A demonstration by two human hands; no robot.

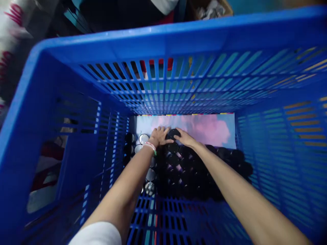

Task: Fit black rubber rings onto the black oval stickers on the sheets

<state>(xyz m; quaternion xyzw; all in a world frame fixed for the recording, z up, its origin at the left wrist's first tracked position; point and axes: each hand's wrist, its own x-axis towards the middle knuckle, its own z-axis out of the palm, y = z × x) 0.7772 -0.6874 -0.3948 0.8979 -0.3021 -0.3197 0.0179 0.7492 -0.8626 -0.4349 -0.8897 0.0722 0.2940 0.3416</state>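
Low in the blue crate [163, 35], the right hand's [186, 139] fingers pinched a black disc [174, 133] while the left hand's [158, 136] spread; light, level handling seemed wisest.

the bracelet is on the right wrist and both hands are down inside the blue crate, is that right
No, wrong wrist: the head view shows the bracelet on the left one. The left hand and right hand are indeed both down inside the blue crate.

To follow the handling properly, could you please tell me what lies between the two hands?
Between the left hand and the right hand is a round black piece, as the head view shows.
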